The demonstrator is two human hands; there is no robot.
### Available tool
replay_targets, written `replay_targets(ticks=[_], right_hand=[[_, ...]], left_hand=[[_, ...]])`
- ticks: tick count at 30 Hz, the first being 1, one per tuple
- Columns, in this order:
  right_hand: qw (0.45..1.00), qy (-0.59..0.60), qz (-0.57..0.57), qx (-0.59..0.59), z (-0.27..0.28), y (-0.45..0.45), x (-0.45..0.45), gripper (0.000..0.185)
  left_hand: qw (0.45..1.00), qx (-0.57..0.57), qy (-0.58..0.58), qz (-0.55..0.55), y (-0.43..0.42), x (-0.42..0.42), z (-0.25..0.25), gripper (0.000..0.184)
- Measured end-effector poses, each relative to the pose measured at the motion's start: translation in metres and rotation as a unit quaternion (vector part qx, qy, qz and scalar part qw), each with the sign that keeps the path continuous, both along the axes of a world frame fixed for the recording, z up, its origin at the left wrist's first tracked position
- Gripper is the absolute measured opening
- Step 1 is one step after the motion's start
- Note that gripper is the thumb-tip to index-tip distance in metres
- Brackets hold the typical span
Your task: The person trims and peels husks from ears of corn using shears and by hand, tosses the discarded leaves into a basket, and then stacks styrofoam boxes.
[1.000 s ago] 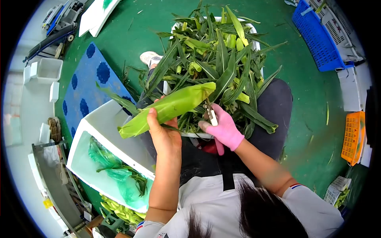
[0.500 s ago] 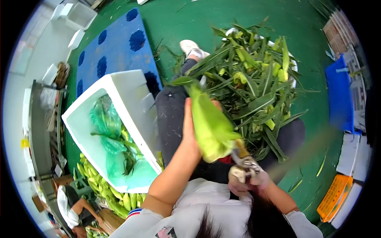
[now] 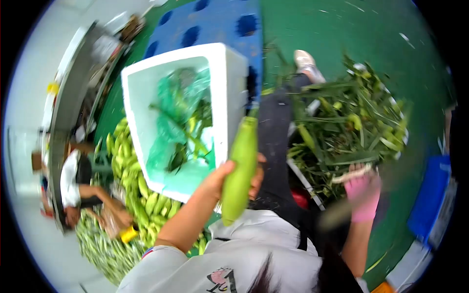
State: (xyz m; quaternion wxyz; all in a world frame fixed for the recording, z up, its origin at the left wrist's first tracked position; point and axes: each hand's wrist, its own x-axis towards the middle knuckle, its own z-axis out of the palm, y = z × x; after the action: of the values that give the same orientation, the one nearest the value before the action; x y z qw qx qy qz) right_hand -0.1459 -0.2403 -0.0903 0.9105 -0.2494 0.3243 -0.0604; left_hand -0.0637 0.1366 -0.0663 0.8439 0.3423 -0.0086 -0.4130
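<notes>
My left hand (image 3: 215, 181) is wrapped round an ear of corn (image 3: 240, 168) in its green husk, held upright before my chest beside the box. My right hand (image 3: 365, 198), in a pink glove, is closed on a knife (image 3: 337, 215) whose blade is smeared by motion. It is over the near edge of a white-rimmed container heaped with cut husks and leaves (image 3: 351, 127). At my left stands a white foam box (image 3: 228, 78) with a green plastic bag (image 3: 168, 127) and some leaves inside.
A pile of husked-in corn ears (image 3: 141, 190) lies left of the foam box. Another person (image 3: 73, 180) works beside it. Ahead is a blue pallet (image 3: 210, 19) on the green floor; a blue crate (image 3: 430, 195) stands at the right.
My view has turned left. The corn has come away from the knife and moved left to the foam box. My right hand and the knife have moved right, toward the husk heap.
</notes>
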Motion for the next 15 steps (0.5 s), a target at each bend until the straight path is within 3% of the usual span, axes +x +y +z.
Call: replay_targets(ticks=[2, 3, 5, 6, 8, 9, 10, 12, 15], right_hand=[[0.994, -0.087, 0.059, -0.031, -0.009, 0.03, -0.022, 0.053], [0.983, -0.15, 0.094, -0.043, -0.006, 0.05, -0.023, 0.05], [0.981, -0.129, 0.14, -0.027, 0.001, 0.084, -0.024, 0.046], [0.978, -0.121, 0.167, -0.017, 0.005, 0.097, -0.023, 0.045], [0.969, -0.067, 0.216, 0.102, -0.024, 0.101, -0.027, 0.041], [0.965, -0.049, 0.234, 0.111, -0.032, 0.104, -0.026, 0.04], [0.961, -0.029, 0.251, 0.116, -0.036, 0.106, -0.027, 0.039], [0.958, -0.008, 0.276, 0.076, -0.037, 0.108, -0.027, 0.038], [0.959, 0.014, 0.282, 0.028, -0.023, 0.117, -0.02, 0.037]], left_hand=[[0.972, 0.123, 0.08, 0.182, 0.091, -0.031, 0.0, 0.074], [0.95, 0.132, 0.101, 0.265, 0.14, -0.05, -0.009, 0.068], [0.888, 0.111, 0.144, 0.422, 0.247, -0.102, -0.035, 0.063], [0.843, 0.06, 0.187, 0.501, 0.296, -0.132, -0.048, 0.063], [0.679, 0.159, 0.192, 0.69, 0.385, -0.192, -0.083, 0.059], [0.607, 0.088, 0.184, 0.768, 0.414, -0.207, -0.091, 0.057], [0.549, 0.131, 0.18, 0.805, 0.42, -0.211, -0.085, 0.042], [0.475, 0.121, 0.16, 0.857, 0.509, -0.246, -0.182, 0.021], [0.636, 0.211, 0.099, 0.736, 0.365, -0.121, -0.171, 0.019]])
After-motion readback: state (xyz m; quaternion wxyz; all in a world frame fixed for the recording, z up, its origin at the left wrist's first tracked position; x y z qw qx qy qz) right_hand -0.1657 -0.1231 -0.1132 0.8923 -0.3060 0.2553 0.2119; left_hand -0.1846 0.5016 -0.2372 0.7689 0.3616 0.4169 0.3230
